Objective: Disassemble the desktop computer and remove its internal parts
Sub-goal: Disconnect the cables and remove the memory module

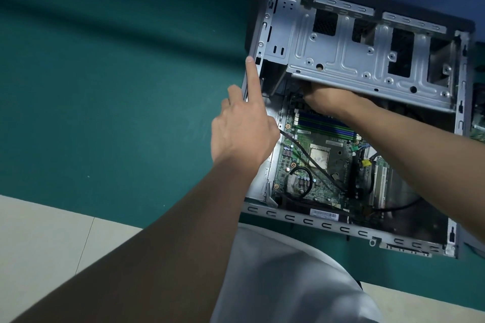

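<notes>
Green mat [118, 86] over pale floor tiles [52, 231], and the desktop computer case [301, 220] lies open on its side at the mat's right end, its near rail close to the mat's near edge. Left hand [244, 134] is up at the case's left frame, index finger [253, 78] straight with its tip on the metal edge and thumb out, the grip holding nothing I can see. Right hand [328, 101] reaches in under the tilted-up drive cage [354, 60], fingers hidden, so I cannot tell its grip. Below sits the green motherboard [322, 183], with a black cable [315, 165] running across it from under the left palm
</notes>
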